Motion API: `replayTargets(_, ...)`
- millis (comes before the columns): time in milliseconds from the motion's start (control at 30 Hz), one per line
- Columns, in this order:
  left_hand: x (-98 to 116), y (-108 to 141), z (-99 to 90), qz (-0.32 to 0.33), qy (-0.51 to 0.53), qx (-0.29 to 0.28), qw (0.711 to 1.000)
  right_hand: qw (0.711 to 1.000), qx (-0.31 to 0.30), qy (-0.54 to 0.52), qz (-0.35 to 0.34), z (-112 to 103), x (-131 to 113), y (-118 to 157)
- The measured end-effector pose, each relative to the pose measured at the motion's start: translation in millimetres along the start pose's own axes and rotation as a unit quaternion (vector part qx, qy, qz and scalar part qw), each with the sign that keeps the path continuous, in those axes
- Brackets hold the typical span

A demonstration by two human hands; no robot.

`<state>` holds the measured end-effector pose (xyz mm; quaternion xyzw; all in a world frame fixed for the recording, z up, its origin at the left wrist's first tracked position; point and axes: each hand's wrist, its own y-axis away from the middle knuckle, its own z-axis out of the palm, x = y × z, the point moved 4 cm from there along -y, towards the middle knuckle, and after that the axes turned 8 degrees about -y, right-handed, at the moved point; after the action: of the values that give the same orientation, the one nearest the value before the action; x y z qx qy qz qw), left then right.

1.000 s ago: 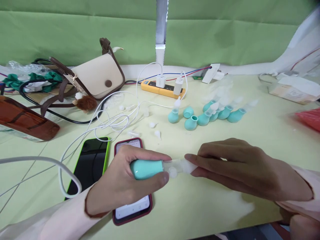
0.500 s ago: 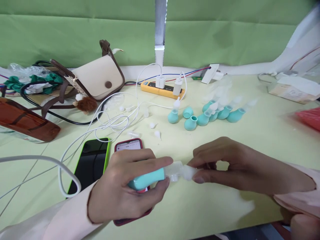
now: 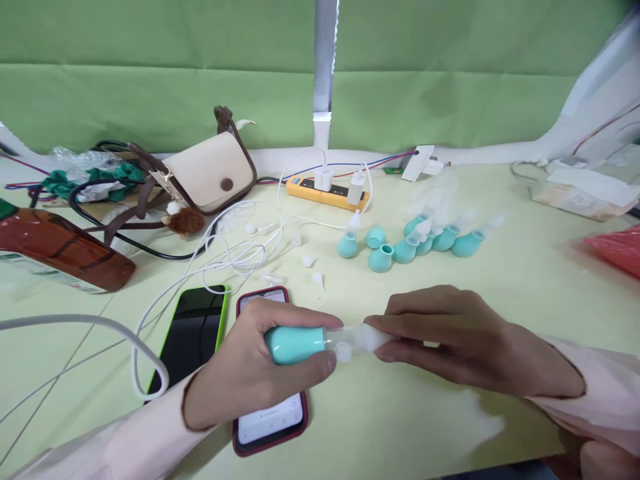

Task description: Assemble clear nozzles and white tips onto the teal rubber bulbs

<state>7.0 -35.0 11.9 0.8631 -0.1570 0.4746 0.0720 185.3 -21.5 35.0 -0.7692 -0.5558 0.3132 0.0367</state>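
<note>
My left hand is closed around a teal squeeze bulb, thumb and forefinger reaching along its neck. From the bulb's mouth a clear plastic tube with a small side nub points right. At the tube's far end, my right hand pinches a whitish soft tip, partly hidden by the fingers. The pieces look like a bulb nasal aspirator, lying level above the table. Behind the hands stand several similar teal aspirators with clear tubes and tips, and an open bulb without a tube.
A red-cased phone lies under my left hand, beside a green-edged phone. Loose white tips lie ahead. White cables, a yellow power strip, a cream handbag and a brown bottle sit further back.
The right fingers have closed further over the tip and pressed nearer the tube. My left fingers have shifted, showing more of the bulb. The view has tilted up slightly.
</note>
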Motion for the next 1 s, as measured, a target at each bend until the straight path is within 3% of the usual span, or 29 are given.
replayTargets(100,-3.8,1.9,0.2,-0.034,0.028,-0.059,0.997,0.999,-0.010,0.020,-0.027,1.8,-4.8,-3.1)
replayTargets(233,3.6,4.3,-4.5,0.004,0.029,-0.076,0.997,0.995,-0.006,0.075,-0.058,2.7,-15.1,-6.8)
replayTargets(433,36.2,1.8,-19.0,0.120,-0.060,-0.016,0.991,0.993,0.022,0.102,-0.054,-7.9,-19.8,-10.0)
replayTargets(600,51.2,7.2,-24.4,0.237,-0.177,0.066,0.953,0.992,0.077,0.083,-0.063,-21.1,-20.7,-8.4)
replayTargets(700,55.1,14.8,-29.3,0.268,-0.290,0.153,0.906,0.989,0.127,0.021,-0.067,-23.0,-20.8,-9.1)
replayTargets(767,58.9,19.5,-30.0,0.290,-0.338,0.174,0.878,0.982,0.163,-0.068,-0.062,-23.4,-19.7,-10.7)
replayTargets(900,63.0,27.1,-29.9,0.317,-0.345,0.197,0.861,0.946,0.198,-0.255,-0.031,-24.9,-15.1,-13.5)
replayTargets(1000,60.9,30.1,-28.3,0.299,-0.367,0.194,0.859,0.930,0.189,-0.317,-0.004,-25.2,-12.5,-14.3)
